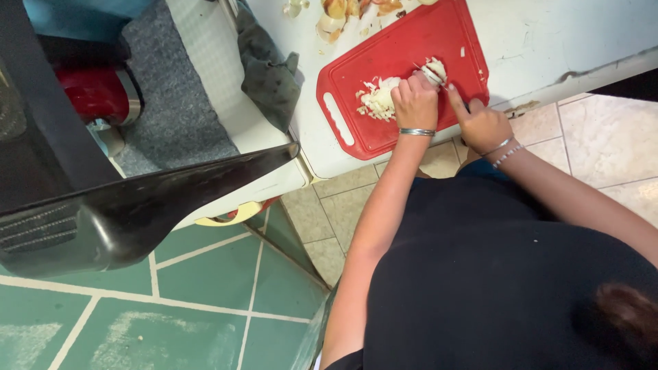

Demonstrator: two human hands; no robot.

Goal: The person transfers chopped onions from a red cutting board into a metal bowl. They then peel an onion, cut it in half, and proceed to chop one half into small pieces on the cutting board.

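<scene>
A red cutting board point(356, 82) lies on a white counter point(548, 41). On it sits a piece of white onion point(434, 70) beside a pile of chopped onion point(377, 99). My left hand point(414, 103), a metal bangle on its wrist, presses down on the onion piece with curled fingers. My right hand point(482, 123), wearing thin bracelets, grips a knife handle, index finger stretched along it. The thin knife blade point(428, 74) lies across the onion and is mostly hidden by my hands.
Onion peels point(343, 12) lie at the far edge of the counter. A dark green cloth point(269, 68) hangs over the counter's left side. A black object point(137, 205) juts out at left above a green tiled floor. A red appliance point(96, 92) stands at far left.
</scene>
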